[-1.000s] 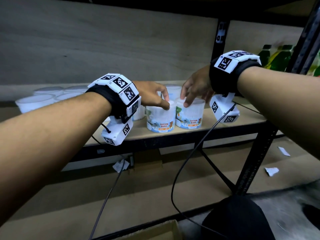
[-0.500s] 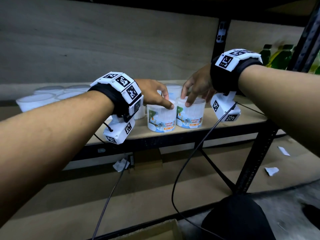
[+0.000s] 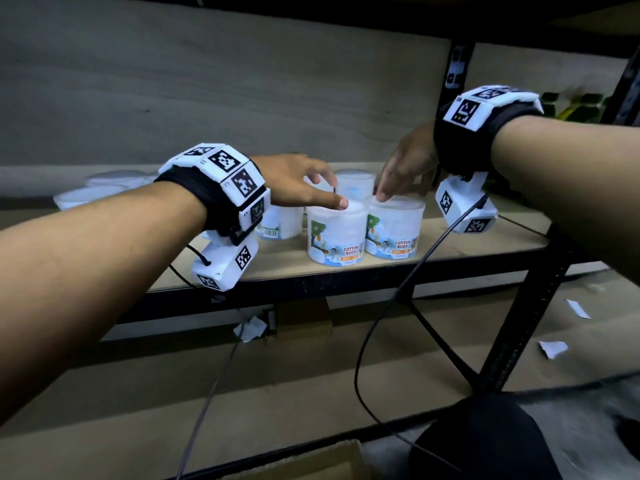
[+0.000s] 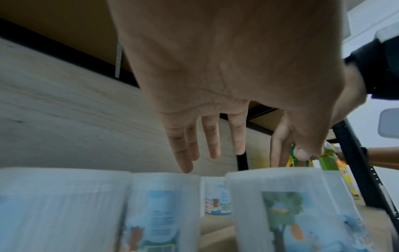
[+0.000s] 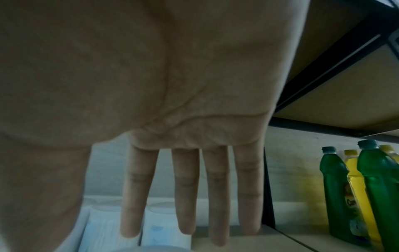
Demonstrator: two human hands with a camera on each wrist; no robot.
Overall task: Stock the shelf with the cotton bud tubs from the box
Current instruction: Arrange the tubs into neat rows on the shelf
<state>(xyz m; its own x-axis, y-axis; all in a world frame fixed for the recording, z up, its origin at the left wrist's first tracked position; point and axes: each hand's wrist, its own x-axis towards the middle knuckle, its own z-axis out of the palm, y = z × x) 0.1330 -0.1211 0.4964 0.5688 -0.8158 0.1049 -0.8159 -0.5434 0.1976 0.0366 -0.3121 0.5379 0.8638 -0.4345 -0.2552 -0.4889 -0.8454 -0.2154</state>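
Two cotton bud tubs stand side by side at the front of the shelf: a left tub and a right tub, both clear with cartoon labels. My left hand hovers over the left tub with straight fingers, and its thumb tip touches the lid. My right hand hangs above the right tub, one fingertip on its lid. The left wrist view shows my left hand spread out above blurred tubs. In the right wrist view, the fingers of my right hand point straight down, holding nothing.
More tubs stand behind and further left on the shelf. Green and yellow bottles fill the bay to the right, past a black upright. A cardboard box corner shows below, and wrist cables hang in front of the shelf edge.
Both hands have loosened from the tub tops and their fingers have straightened. The two front tubs stay standing where they were on the shelf.
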